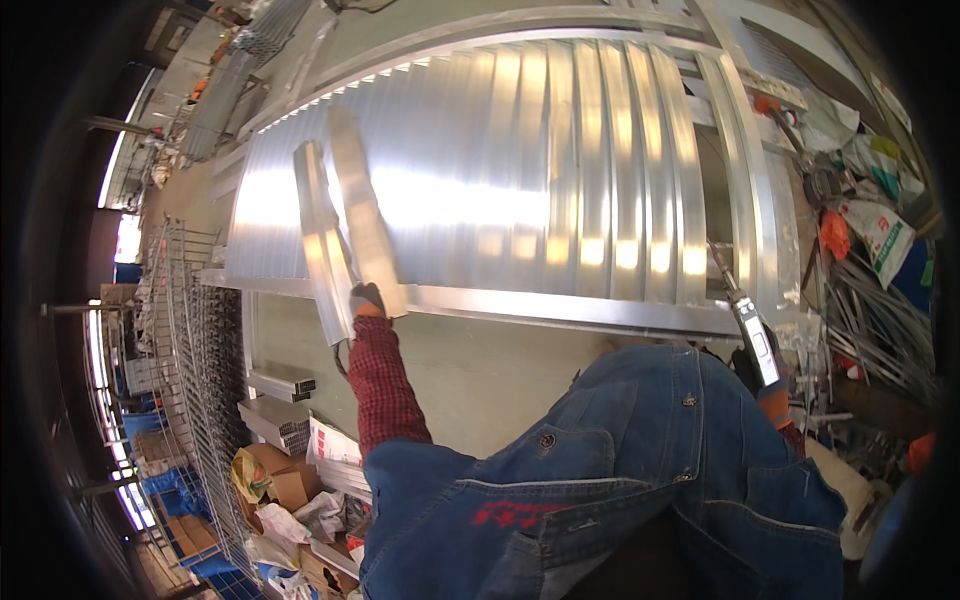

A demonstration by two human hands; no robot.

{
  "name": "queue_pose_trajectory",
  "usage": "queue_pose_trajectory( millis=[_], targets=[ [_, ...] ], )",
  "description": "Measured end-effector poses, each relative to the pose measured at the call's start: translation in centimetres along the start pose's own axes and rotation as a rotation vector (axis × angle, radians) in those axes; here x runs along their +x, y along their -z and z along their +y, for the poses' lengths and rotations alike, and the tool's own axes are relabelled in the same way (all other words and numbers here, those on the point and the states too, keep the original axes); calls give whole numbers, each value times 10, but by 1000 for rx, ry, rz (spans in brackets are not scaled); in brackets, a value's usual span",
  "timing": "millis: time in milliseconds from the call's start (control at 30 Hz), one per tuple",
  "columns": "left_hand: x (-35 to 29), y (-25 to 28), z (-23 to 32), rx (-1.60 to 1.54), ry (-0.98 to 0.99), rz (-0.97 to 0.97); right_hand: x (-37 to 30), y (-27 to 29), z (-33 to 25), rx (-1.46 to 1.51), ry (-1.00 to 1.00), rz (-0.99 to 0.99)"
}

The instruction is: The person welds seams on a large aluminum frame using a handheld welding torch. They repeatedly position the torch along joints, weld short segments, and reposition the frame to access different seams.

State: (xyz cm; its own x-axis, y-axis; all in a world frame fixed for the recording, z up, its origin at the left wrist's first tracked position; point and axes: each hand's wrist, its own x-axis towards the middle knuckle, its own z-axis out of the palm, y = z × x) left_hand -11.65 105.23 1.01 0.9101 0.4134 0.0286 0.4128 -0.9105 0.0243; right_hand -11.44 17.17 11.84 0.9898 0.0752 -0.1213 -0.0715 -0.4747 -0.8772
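Lower right, the right hand (772,400) wraps a power tool (752,335). At centre-left, the left hand (366,300) clutches two aluminium slats (345,225) by their lower ends: light, stiff, slippery, probably sharp-edged. Beyond lies the louvred aluminium panel (540,170).

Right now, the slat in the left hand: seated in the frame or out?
Out. The left hand holds the aluminium slat tilted up above the slatted panel.

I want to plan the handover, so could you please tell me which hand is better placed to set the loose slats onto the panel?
Left: the left hand already holds the slats above the panel.
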Motion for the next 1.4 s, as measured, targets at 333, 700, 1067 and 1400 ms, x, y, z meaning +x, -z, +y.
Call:
queue_pose_trajectory(
  millis=[333, 700, 1067, 1400],
  targets=[
    [-66, 19, 225, -1365, 627, 73, 45, 7, 8, -160, 173, 66],
    [-146, 50, 544, -1483, 638, -184, 55, 101, 1, -166, 248, 154],
    [-177, -45, 658, -1325, 187, -195, 65, 157, 76, 52, 167, 90],
    [-175, -54, 695, -985, 77, -264, 62, 168, 94, -2, 138, -1]
  ],
)
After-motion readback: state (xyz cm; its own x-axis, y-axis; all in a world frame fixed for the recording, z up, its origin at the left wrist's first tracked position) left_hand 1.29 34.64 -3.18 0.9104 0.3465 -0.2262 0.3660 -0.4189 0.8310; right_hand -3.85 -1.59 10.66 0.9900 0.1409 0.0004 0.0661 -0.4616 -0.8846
